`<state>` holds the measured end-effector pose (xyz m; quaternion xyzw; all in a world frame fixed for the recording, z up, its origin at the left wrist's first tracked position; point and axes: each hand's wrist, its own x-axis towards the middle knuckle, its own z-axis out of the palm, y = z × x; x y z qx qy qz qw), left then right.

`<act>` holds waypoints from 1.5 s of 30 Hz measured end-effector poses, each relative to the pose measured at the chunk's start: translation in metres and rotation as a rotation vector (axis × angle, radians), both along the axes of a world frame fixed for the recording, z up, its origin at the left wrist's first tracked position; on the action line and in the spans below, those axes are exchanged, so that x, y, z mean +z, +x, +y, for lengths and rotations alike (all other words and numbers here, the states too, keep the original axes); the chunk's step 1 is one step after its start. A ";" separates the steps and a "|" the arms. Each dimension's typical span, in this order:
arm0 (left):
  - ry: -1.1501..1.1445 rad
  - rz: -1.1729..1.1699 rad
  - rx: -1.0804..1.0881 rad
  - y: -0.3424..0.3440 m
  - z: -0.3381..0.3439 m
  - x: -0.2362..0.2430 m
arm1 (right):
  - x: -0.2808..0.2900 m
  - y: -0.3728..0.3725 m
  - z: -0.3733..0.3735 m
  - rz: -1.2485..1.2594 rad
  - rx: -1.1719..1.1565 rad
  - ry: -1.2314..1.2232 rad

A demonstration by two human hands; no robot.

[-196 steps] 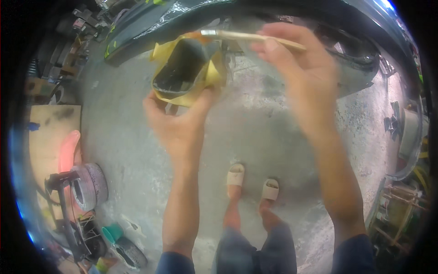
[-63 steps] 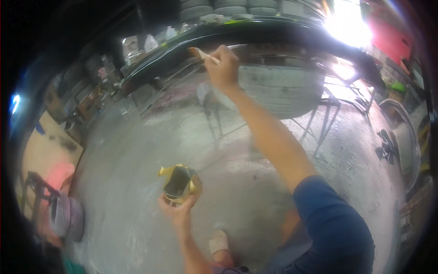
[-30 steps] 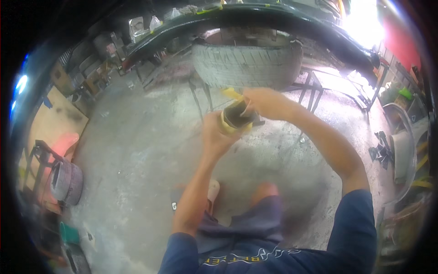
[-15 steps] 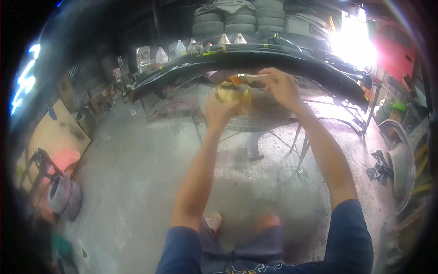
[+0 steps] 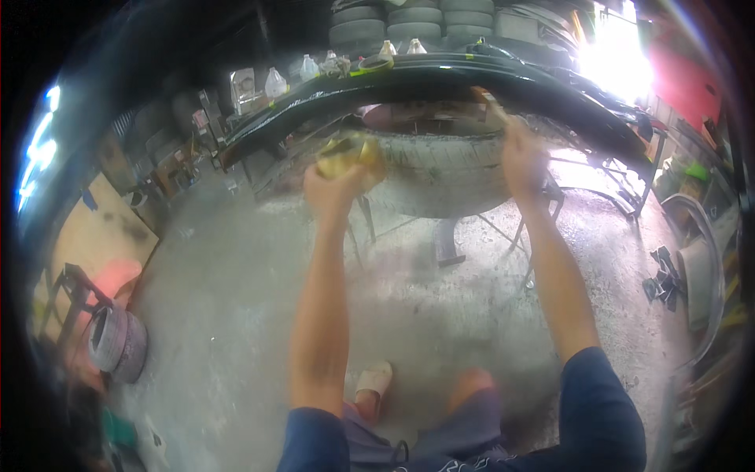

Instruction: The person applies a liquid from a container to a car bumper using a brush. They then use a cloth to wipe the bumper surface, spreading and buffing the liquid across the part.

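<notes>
My left hand (image 5: 334,189) is wrapped round a yellowish open container (image 5: 340,160), held up before the near edge of a long black curved panel (image 5: 566,106) that looks like a car bumper. The container's dark opening faces up; what is in it I cannot make out. To the right, my right hand (image 5: 524,165) is closed on the handle of a paintbrush (image 5: 495,108), somewhat blurred. The brush points up and left, its orange-brown bristles by the panel's lower edge; whether they touch it I cannot tell. A large tire (image 5: 448,177) lies beneath the panel, between my hands.
Clear plastic jugs (image 5: 276,83) and a roll of tape (image 5: 375,63) stand along the panel's far side. Stacked tires (image 5: 413,31) fill the back. A wheel rim (image 5: 118,344) rests at left on the concrete floor (image 5: 228,315). Thin metal stand legs (image 5: 645,185) rise at right.
My hands have moved apart. The container has gone left and the brush, out of the container, has swung right and up to the panel's edge.
</notes>
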<state>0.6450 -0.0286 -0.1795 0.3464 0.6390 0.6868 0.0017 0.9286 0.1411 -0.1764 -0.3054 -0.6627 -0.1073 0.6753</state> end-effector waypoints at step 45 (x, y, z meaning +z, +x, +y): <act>-0.085 -0.204 0.067 -0.038 -0.137 -0.175 | -0.032 0.062 0.012 0.455 -0.275 -0.159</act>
